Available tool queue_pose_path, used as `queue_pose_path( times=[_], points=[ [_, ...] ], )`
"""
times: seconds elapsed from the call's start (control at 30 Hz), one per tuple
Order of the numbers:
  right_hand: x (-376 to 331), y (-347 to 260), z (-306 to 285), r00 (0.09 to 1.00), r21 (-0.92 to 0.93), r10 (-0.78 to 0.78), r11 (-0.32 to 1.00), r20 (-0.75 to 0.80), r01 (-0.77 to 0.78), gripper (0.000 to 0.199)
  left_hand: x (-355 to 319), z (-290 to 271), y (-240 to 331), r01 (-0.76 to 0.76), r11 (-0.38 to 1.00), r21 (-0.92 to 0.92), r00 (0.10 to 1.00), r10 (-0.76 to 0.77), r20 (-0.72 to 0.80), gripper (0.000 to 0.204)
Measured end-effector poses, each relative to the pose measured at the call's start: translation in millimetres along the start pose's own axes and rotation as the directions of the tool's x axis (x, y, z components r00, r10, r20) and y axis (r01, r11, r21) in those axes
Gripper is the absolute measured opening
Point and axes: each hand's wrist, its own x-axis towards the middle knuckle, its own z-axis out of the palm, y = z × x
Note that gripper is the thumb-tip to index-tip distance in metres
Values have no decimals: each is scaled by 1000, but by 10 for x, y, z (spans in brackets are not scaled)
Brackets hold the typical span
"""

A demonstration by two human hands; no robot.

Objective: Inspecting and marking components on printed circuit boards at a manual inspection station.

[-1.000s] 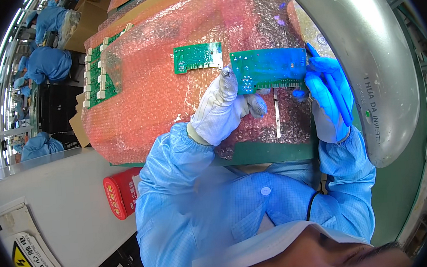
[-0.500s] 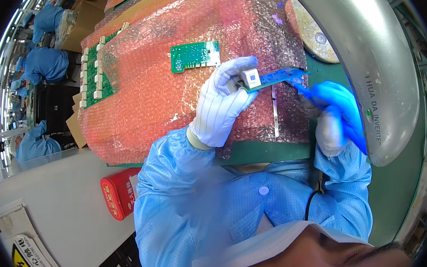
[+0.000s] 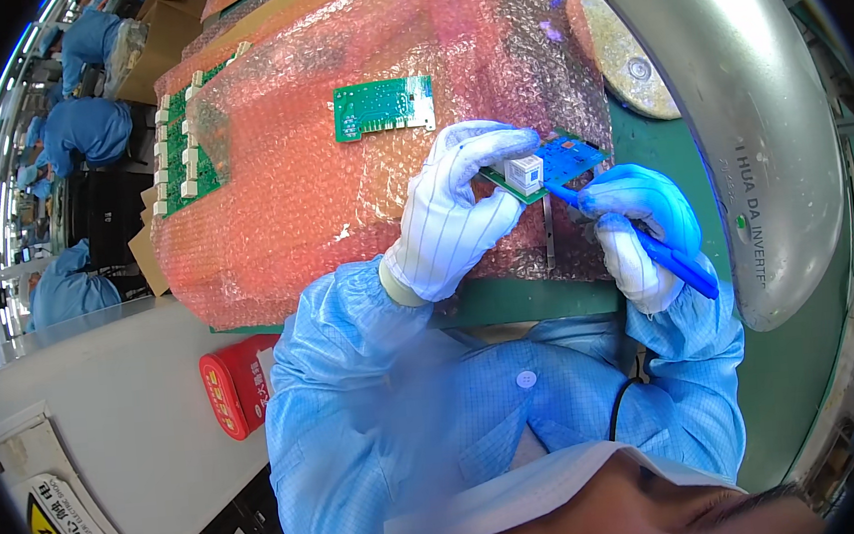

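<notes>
Because left hand [image 3: 457,206] pinches circuit board [image 3: 571,158] at one end, slackened hold could tip it against blue pen-like tool [image 3: 681,267] clasped in right hand [image 3: 642,225], right of pinch.

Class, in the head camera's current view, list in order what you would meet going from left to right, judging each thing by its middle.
Yellow-and-black warning sign, red container, loose green circuit board, left hand, held circuit board, right hand, large silver housing.
</notes>
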Motion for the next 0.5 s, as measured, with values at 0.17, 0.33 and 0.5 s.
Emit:
queue_pose_path(
  times=[0.17,0.33,0.5],
  points=[
    [-48,99,19,998,114,19,993,-63,-12,9,5,-18,29,-28,999,30,999,28,-16,46],
    [87,92,55,752,476,582,779,-309,-408,39,14,-41,182,-45,998,44,986,51,-156,48],
    [221,83,35,703,375,689,708,-177,-599,31,-20,-118,227,-149,982,116,973,167,-159,54]
  ],
)
